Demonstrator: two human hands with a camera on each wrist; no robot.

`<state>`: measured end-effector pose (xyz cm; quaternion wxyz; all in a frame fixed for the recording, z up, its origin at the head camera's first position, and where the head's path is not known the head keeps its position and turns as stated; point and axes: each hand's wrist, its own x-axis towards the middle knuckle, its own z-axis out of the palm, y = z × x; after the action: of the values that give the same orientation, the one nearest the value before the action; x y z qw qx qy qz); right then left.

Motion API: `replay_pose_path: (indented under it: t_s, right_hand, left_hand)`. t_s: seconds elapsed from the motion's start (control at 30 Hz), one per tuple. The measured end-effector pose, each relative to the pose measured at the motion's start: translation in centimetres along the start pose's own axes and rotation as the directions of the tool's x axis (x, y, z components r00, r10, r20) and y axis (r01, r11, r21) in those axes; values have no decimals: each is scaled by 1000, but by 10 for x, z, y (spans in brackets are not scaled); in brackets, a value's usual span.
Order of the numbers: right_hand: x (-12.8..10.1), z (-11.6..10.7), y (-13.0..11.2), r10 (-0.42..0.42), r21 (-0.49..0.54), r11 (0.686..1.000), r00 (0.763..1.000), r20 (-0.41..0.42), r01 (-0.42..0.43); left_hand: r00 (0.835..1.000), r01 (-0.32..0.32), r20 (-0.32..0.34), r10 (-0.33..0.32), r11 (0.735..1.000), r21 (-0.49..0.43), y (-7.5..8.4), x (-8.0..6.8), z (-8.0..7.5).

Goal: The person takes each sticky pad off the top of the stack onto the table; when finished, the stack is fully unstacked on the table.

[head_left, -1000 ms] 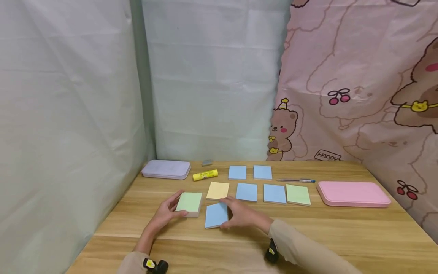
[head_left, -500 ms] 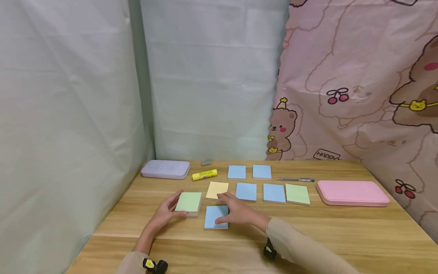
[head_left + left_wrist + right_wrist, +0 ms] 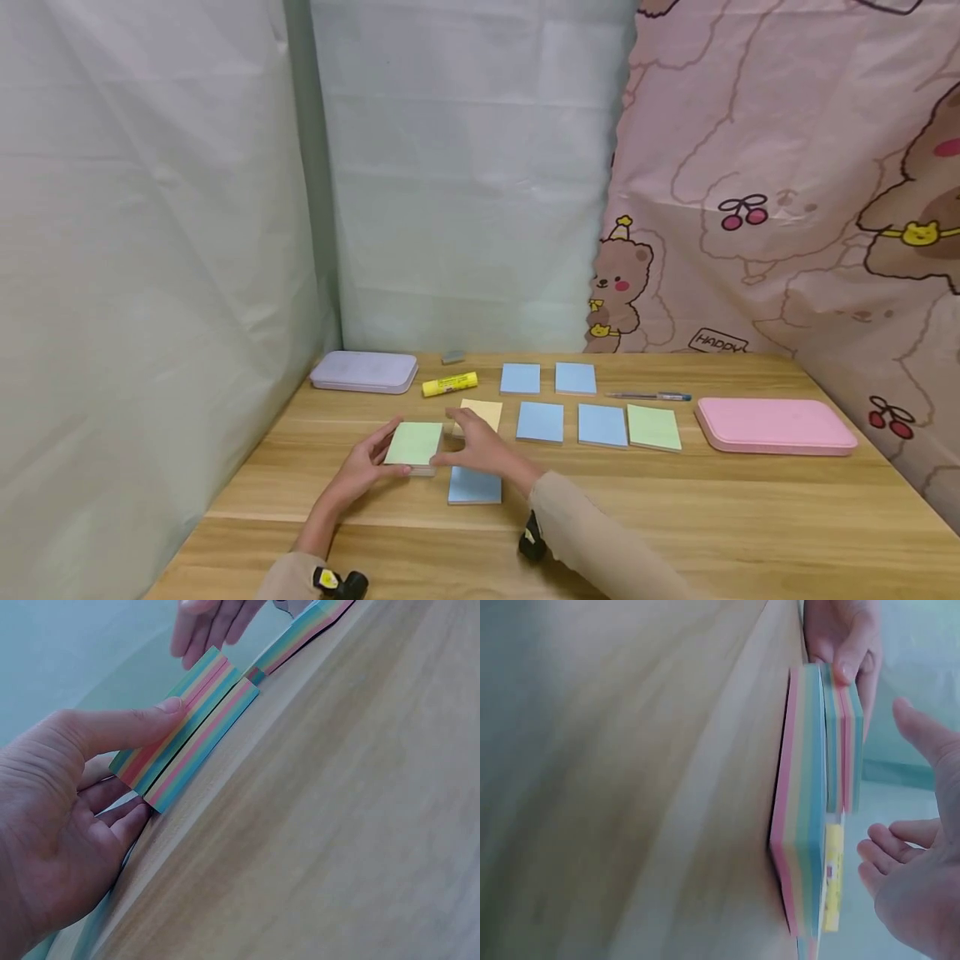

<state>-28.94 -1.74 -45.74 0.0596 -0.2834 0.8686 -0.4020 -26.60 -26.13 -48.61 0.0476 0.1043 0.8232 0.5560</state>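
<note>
My left hand [image 3: 358, 468] grips the left side of a stack of sticky note pads [image 3: 414, 443] with a pale green top. In the left wrist view, striped pad edges [image 3: 196, 724] show, one pad above another, with the thumb on the near side. Just right of the stack, my right hand [image 3: 482, 450] hovers with thumb and fingers spread. Beneath it lies a blue sticky note pad [image 3: 475, 490], and a yellow pad [image 3: 486, 411] is partly hidden behind it. The right wrist view shows nothing between the right hand's fingers [image 3: 889, 844].
Several blue pads [image 3: 540, 422] and a green pad [image 3: 654, 427] lie to the right. Behind are a lilac case [image 3: 364, 371], a yellow glue stick [image 3: 450, 384] and a small grey object [image 3: 453, 357]. A pen [image 3: 652, 396] and a pink case [image 3: 775, 425] lie at right.
My right hand has let go of the blue pad, lifted off it and moved left towards the green-topped stack. The blue pad now lies straighter. My left hand has stayed in place.
</note>
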Motion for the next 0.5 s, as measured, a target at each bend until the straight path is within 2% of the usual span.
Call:
replay_pose_path:
  t_s: [0.27,0.5]
  right_hand:
    - [13,23,-6,27,-24,999,1000,-1,-27]
    - [16,30,-11,44,-1,999,999,11,-44]
  left_hand:
    - [1000,5,8,-5,1000,10,1,-2,1]
    - [1000,7,12,-7,1000,0,1,-2,0]
